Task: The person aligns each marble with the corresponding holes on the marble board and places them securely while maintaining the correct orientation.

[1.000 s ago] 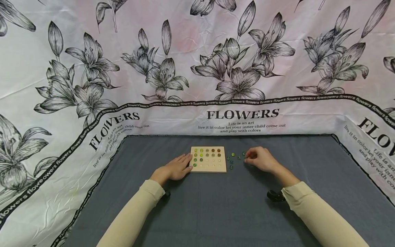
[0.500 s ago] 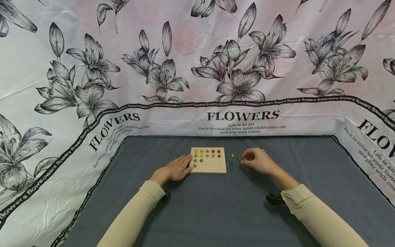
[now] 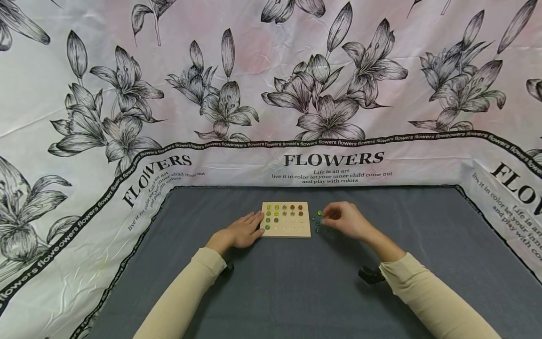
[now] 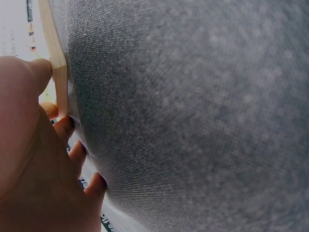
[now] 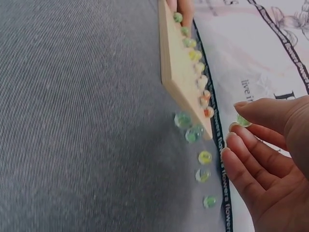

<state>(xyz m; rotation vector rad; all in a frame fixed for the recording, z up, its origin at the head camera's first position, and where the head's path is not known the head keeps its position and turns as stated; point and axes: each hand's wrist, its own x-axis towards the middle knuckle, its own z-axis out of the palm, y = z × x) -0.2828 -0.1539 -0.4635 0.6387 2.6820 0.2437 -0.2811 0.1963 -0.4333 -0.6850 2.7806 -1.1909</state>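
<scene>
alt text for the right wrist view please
A right hand pinches a green marble near a wooden board bearing green, yellow and orange marbles; the left hand touches its far end. Loose marbles lie on gray cloth.

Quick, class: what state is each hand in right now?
Left hand: open, touching the board.
Right hand: closed, pinching a green marble.

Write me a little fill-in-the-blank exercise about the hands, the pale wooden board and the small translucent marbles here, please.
The pale rectangular wooden board rests on a plain ____ cloth.
The bare left hand touches the board's left edge, while small loose translucent marbles lie beyond its ____ edge.
The bare right hand pinches a small ____ marble.
The number of seated marbles in the board's row nearest the person is ____.
Missing words: grey; right; green; one.
</scene>
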